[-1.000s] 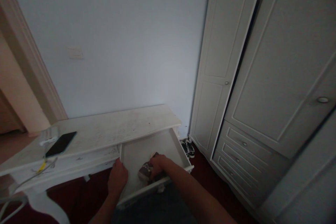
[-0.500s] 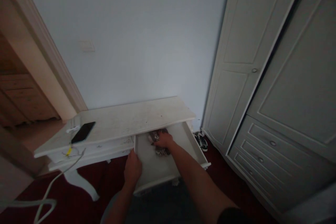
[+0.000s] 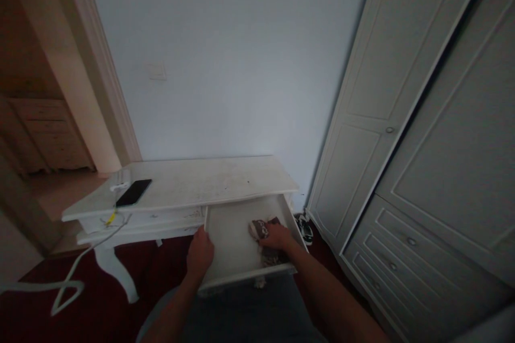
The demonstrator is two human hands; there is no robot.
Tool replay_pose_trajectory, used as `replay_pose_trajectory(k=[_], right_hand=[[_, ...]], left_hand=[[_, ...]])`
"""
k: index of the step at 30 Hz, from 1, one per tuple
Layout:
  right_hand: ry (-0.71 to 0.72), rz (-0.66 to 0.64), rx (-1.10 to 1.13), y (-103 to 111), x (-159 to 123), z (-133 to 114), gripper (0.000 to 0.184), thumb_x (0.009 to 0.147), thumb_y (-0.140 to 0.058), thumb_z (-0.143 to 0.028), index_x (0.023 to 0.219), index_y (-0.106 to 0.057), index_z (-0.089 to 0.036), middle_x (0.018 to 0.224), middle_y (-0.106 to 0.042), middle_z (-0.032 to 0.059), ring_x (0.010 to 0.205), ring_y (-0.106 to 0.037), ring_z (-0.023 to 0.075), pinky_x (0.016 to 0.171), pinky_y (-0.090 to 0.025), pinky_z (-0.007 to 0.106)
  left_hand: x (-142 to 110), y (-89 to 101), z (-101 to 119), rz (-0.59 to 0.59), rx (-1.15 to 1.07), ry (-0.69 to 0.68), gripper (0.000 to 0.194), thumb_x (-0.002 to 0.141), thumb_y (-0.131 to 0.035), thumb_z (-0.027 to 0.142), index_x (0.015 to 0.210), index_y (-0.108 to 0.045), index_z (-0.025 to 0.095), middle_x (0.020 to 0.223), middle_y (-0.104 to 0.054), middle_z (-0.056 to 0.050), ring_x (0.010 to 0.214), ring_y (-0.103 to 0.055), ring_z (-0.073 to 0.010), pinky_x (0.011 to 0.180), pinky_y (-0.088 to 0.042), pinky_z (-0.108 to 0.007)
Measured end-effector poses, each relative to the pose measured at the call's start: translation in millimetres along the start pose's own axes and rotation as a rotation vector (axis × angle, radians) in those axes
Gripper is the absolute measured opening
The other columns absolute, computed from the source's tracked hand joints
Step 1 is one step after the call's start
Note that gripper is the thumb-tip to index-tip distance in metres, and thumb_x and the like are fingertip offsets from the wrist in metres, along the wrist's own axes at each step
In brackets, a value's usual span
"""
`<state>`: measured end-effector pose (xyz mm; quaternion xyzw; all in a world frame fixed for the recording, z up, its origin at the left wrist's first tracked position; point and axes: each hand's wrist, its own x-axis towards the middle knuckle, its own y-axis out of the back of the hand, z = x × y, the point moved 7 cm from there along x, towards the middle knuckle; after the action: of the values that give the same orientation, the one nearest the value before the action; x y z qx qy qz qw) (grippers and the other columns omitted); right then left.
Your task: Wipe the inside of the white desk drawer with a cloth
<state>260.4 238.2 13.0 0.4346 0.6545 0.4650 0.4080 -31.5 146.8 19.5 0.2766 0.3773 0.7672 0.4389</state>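
Observation:
A white desk (image 3: 201, 182) stands against the wall with its right drawer (image 3: 229, 230) pulled out. My left hand (image 3: 200, 252) grips the drawer's left wall near the front corner. My right hand (image 3: 276, 236) lies inside the drawer, fingers closed on a crumpled brown and grey cloth (image 3: 259, 229) that it presses against the drawer floor near the right wall.
A black phone (image 3: 133, 193) and a white adapter (image 3: 119, 180) with a trailing white cable (image 3: 68, 289) lie on the desk's left end. A tall white wardrobe (image 3: 422, 144) fills the right. Shoes (image 3: 304, 228) sit on the dark red floor between desk and wardrobe. A doorway opens at left.
My right hand dragged the cloth from the back of the drawer toward its front right. The left hand stayed on the drawer's left wall. The view shifted slightly.

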Motion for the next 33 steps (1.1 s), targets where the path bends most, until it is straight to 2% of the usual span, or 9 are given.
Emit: replay_pose_trajectory(k=[4,8,12,15,21,26,33], right_hand=[[0.191,-0.148,-0.039,-21,-15,-38,0.070,0.067,-0.080,-0.064,0.127,-0.074,-0.027,0.123,-0.076,0.0127,0.113,-0.072,0.0373,0.094,-0.057,0.046],[0.340,-0.221,-0.064,-39,-9,-97,0.069,0.064,-0.082,-0.064,0.123,-0.075,-0.028,0.121,-0.077,0.0114,0.112,-0.073,0.0373,0.094,-0.058,0.047],[0.444,-0.200,-0.104,-57,1,-159,0.060,0.065,-0.084,-0.056,0.116,-0.077,-0.025,0.113,-0.079,0.0135,0.106,-0.075,0.0385,0.090,-0.060,0.051],[0.428,-0.138,-0.089,-62,5,-184,0.054,0.069,-0.082,-0.050,0.115,-0.077,-0.022,0.110,-0.079,0.0159,0.104,-0.075,0.0385,0.090,-0.060,0.051],[0.382,-0.099,-0.039,-59,3,-187,0.049,0.073,-0.078,-0.048,0.117,-0.076,-0.025,0.109,-0.080,0.0149,0.102,-0.076,0.0362,0.088,-0.061,0.049],[0.307,-0.057,0.012,-50,7,-186,0.044,0.075,-0.075,-0.047,0.112,-0.076,-0.022,0.110,-0.079,0.0174,0.103,-0.076,0.0362,0.088,-0.061,0.047],[0.175,0.026,0.122,-38,27,-180,0.057,0.080,-0.068,-0.057,0.123,-0.071,-0.019,0.117,-0.077,0.0176,0.107,-0.075,0.0361,0.089,-0.060,0.046]], left_hand=[[0,1.9,1,0.011,-0.018,0.005,0.036,0.108,-0.028,0.028,0.122,-0.057,0.013,0.121,-0.071,-0.019,0.116,-0.069,-0.0274,0.094,-0.049,-0.035],[1,2.2,0,0.022,-0.036,0.017,0.042,0.109,-0.023,0.039,0.116,-0.059,0.018,0.115,-0.073,-0.016,0.109,-0.072,-0.0281,0.089,-0.050,-0.036],[1,1.4,-2,0.032,-0.033,0.025,0.042,0.109,-0.023,0.038,0.116,-0.059,0.018,0.118,-0.073,-0.016,0.113,-0.071,-0.0285,0.092,-0.049,-0.036],[2,0.5,-4,0.037,-0.016,0.031,0.041,0.108,-0.025,0.037,0.118,-0.059,0.017,0.118,-0.074,-0.016,0.115,-0.070,-0.0279,0.092,-0.049,-0.035],[2,-1.8,-6,0.018,-0.007,0.033,0.038,0.107,-0.029,0.034,0.125,-0.057,0.016,0.122,-0.072,-0.017,0.118,-0.069,-0.0281,0.093,-0.049,-0.035],[0,0.6,-4,0.010,-0.001,0.015,0.035,0.106,-0.029,0.029,0.125,-0.056,0.017,0.124,-0.071,-0.016,0.118,-0.069,-0.0277,0.096,-0.048,-0.034],[-1,-1.0,-5,0.003,0.020,-0.002,0.037,0.108,-0.026,0.028,0.128,-0.055,0.016,0.128,-0.070,-0.016,0.123,-0.066,-0.0259,0.098,-0.047,-0.032]])
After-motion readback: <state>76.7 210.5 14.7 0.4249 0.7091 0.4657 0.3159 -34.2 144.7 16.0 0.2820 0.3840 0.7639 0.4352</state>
